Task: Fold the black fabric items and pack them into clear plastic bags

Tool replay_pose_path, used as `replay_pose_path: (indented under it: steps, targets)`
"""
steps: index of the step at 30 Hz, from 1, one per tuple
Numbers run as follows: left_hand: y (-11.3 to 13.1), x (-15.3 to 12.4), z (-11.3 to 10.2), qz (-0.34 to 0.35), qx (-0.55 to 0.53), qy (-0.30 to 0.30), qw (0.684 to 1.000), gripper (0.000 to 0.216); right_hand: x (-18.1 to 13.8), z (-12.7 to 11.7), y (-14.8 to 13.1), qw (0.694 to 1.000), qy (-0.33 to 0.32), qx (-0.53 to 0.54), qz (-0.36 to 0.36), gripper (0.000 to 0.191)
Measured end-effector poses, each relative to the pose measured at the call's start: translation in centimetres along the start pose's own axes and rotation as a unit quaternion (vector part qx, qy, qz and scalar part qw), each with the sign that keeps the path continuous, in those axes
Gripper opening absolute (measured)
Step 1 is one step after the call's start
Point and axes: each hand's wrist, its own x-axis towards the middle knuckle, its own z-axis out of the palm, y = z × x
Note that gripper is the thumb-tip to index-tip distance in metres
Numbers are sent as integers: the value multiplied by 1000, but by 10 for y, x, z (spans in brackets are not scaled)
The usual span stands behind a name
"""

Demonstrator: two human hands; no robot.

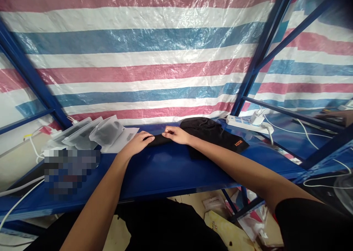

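A black garment (212, 133) with an orange logo lies on the blue shelf (165, 170), its rolled end between both hands. The left hand (139, 141) has its grip curled onto the fabric, and the right hand (176, 135) has its grip pinched on it. To the left lie bagged packets (106, 131), to the right a white power strip (245, 123).

We note a makeshift packing or storage space: blue steel shelving (165, 172) backed by striped tarp (143, 60), bagged goods (106, 131) stacked at left, a power strip (244, 123), cardboard boxes (228, 232) on the floor.
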Motion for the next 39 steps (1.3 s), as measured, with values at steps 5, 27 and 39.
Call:
replay_pose_path:
  steps: [5, 27, 39]
  targets:
    - [-3, 6, 7, -3, 44, 36, 998, 42, 0, -2, -3, 991, 19, -121, -52, 47]
    - [51, -1, 35, 69, 306, 27, 949, 42, -10, -4, -2, 966, -11, -173, -193, 43]
    - [29, 17, 32, 92, 264, 11, 960, 34, -5, -6, 14, 988, -16, -125, -87, 60]
